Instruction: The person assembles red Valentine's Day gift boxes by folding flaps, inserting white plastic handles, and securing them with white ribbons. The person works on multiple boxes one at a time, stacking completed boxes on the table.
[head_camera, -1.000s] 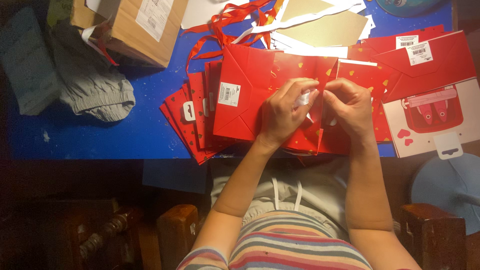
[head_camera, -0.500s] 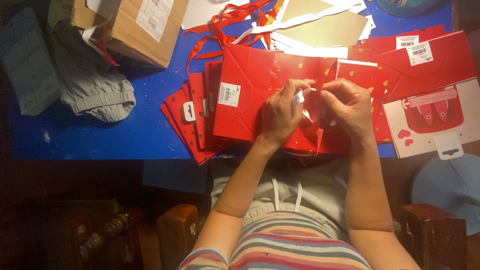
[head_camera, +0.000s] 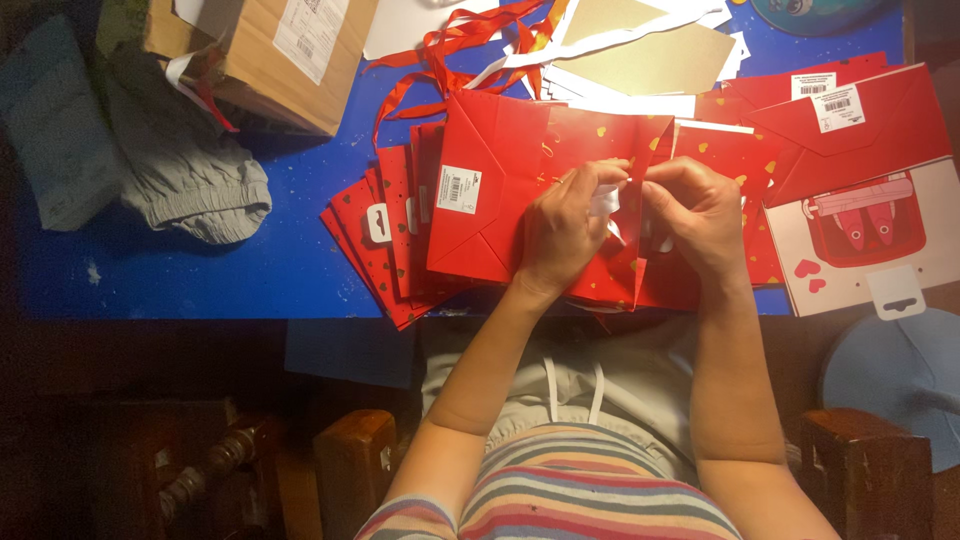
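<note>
What the fingers work at is mostly hidden: a small white strip, hard to make out, shows between the left hand and the right hand, both pinching it over the red gift bag lying flat at the desk's near edge. The hands cover the bag's middle. A fanned stack of red bags lies under it on the left; a cardboard box sits at the far left corner, grey cloth beside it. Since half a second ago, the hands have barely shifted, still pinched together.
</note>
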